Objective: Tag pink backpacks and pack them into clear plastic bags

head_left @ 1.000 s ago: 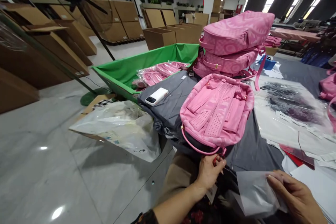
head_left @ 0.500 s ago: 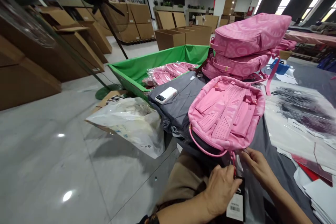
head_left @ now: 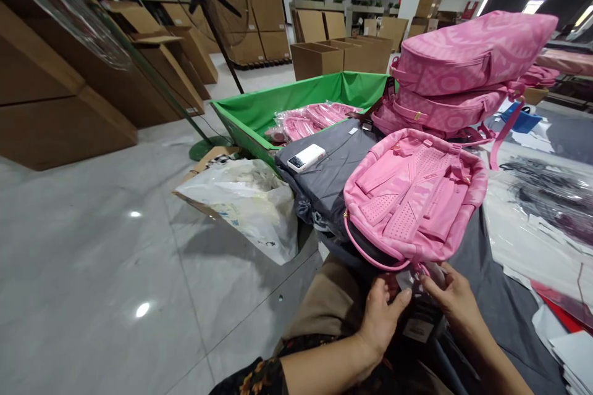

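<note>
A pink patterned backpack (head_left: 417, 197) lies strap side up on the dark grey cloth at the table edge before me. Just below its near end, my right hand (head_left: 458, 302) pinches some crinkled clear plastic (head_left: 404, 281) beside a small pink loop (head_left: 421, 270). My left hand (head_left: 380, 318) is on the other side of the plastic, its fingers curled and thumb pointing inward; what they hold, if anything, is hidden. Between and below both hands hangs a dark tag (head_left: 419, 328) with a pale label, blurred.
More pink backpacks (head_left: 467, 68) are stacked behind. A white phone (head_left: 306, 158) rests on grey cloth (head_left: 340, 154). To the left stand a green-lined bin (head_left: 250, 102) holding plastic-wrapped pink items, a white plastic bag (head_left: 250, 207) and a fan. Plastic sheets and papers (head_left: 563, 345) lie at right.
My view has swung left, shifting the scene rightward. The left thumb has come off the pink cord above the tag. My right hand has moved in to the plastic by the pink loop.
</note>
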`<state>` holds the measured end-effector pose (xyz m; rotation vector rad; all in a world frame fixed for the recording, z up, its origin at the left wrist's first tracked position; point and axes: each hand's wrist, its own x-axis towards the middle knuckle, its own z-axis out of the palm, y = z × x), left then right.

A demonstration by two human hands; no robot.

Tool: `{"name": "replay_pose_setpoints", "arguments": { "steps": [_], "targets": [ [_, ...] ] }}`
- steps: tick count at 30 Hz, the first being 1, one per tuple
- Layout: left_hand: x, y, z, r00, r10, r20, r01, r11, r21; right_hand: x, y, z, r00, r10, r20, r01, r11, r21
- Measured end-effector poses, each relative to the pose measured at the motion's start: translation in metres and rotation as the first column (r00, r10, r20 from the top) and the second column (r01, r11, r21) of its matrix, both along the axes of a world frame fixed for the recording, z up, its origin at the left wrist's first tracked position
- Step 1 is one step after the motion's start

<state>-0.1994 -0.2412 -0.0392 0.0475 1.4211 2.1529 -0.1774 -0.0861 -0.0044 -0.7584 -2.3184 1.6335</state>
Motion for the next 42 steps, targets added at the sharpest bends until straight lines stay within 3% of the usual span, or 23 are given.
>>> {"name": "replay_pose_setpoints", "arguments": {
  "steps": [2, 4, 10, 13, 18, 20, 22, 26, 29, 35, 39, 42],
  "targets": [
    [-0.003, 0.008, 0.004, 0.979, -0.077, 0.191, 0.037, 0.978, 0.207, 0.0, 0.001, 0.001, 1.0, 0.006, 0.025, -0.005, 1.0, -0.017],
    [-0.005, 0.016, 0.006, 0.952, -0.104, 0.289, 0.022, 0.961, 0.274, 0.0, 0.002, 0.003, 0.999, 0.009, 0.036, -0.008, 0.999, -0.035],
    [-0.003, 0.038, -0.007, 0.875, 0.162, 0.456, -0.254, 0.956, 0.146, 0.001, 0.001, 0.008, 0.998, 0.048, 0.026, -0.047, 0.998, -0.029],
    [-0.004, 0.046, -0.012, 0.824, 0.212, 0.525, -0.302, 0.949, 0.091, 0.001, 0.002, 0.009, 0.998, 0.068, 0.013, -0.068, 0.998, -0.018],
    [-0.012, 0.054, -0.005, 0.732, 0.231, 0.641, -0.338, 0.94, 0.046, 0.001, 0.004, 0.014, 0.993, 0.115, 0.014, -0.114, 0.993, -0.028],
    [-0.014, 0.052, -0.002, 0.723, 0.242, 0.647, -0.34, 0.94, 0.029, 0.003, 0.009, 0.017, 0.984, 0.173, 0.033, -0.172, 0.985, -0.024],
    [-0.013, 0.049, 0.001, 0.744, 0.248, 0.62, -0.339, 0.94, 0.03, 0.007, 0.016, 0.017, 0.983, 0.181, 0.036, -0.184, 0.979, 0.084],
    [-0.006, 0.041, 0.004, 0.814, 0.193, 0.548, -0.324, 0.933, 0.153, 0.016, 0.027, 0.014, 0.998, 0.045, -0.042, -0.028, 0.941, 0.336],
    [-0.004, 0.039, 0.003, 0.822, 0.205, 0.532, -0.332, 0.931, 0.154, 0.018, 0.024, 0.016, 0.998, 0.025, -0.054, -0.003, 0.928, 0.373],
    [-0.007, 0.041, -0.001, 0.74, 0.155, 0.655, -0.283, 0.954, 0.094, 0.015, 0.016, 0.023, 0.997, 0.029, -0.069, 0.007, 0.885, 0.466],
    [-0.007, 0.039, -0.004, 0.754, 0.278, 0.595, -0.289, 0.954, -0.079, 0.016, 0.021, 0.017, 0.998, 0.039, -0.042, -0.014, 0.878, 0.479],
    [-0.007, 0.038, -0.007, 0.79, 0.326, 0.519, -0.313, 0.943, -0.115, 0.02, 0.026, 0.014, 0.999, 0.033, -0.042, -0.008, 0.871, 0.492]
  ]
}}
